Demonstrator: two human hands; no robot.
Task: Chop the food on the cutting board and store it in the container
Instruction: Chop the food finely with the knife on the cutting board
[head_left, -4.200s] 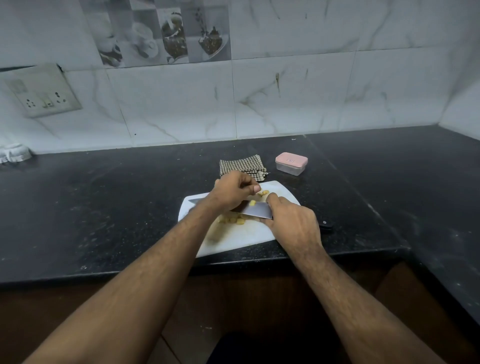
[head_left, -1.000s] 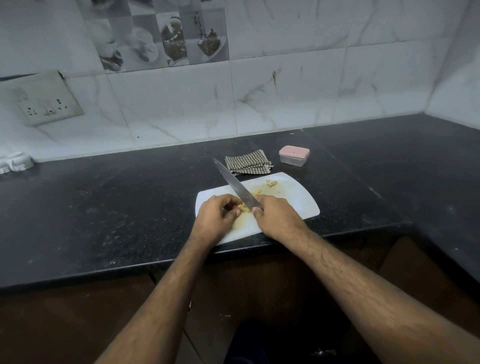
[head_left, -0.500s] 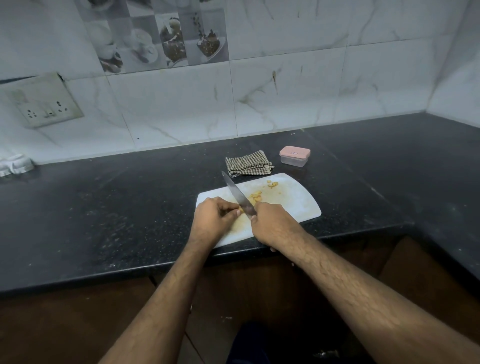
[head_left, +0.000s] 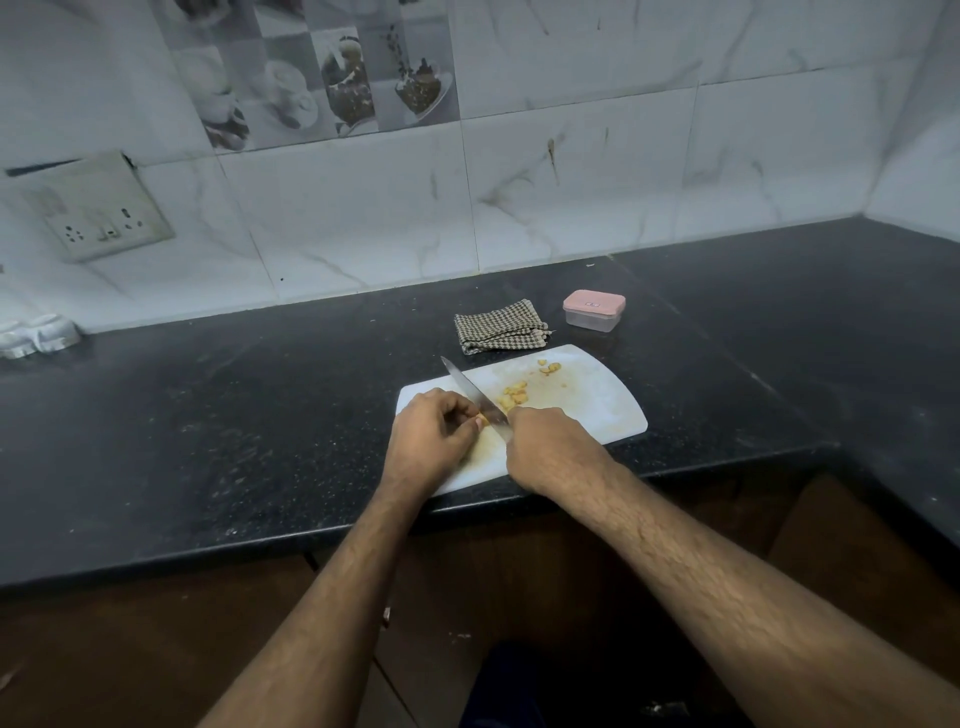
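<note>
On the white cutting board (head_left: 597, 405), a knife (head_left: 475, 397) is gripped by the right hand (head_left: 550, 449), a yellow food piece (head_left: 483, 420) is pinched by the left hand (head_left: 431, 441), chopped bits (head_left: 514, 396) lie mid-board, and the lidded pink container (head_left: 594, 310) sits just beyond.

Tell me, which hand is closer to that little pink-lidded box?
The right hand. It grips the knife on the cutting board, below and somewhat left of the pink-lidded box. The left hand sits farther left, pinching the food.
</note>
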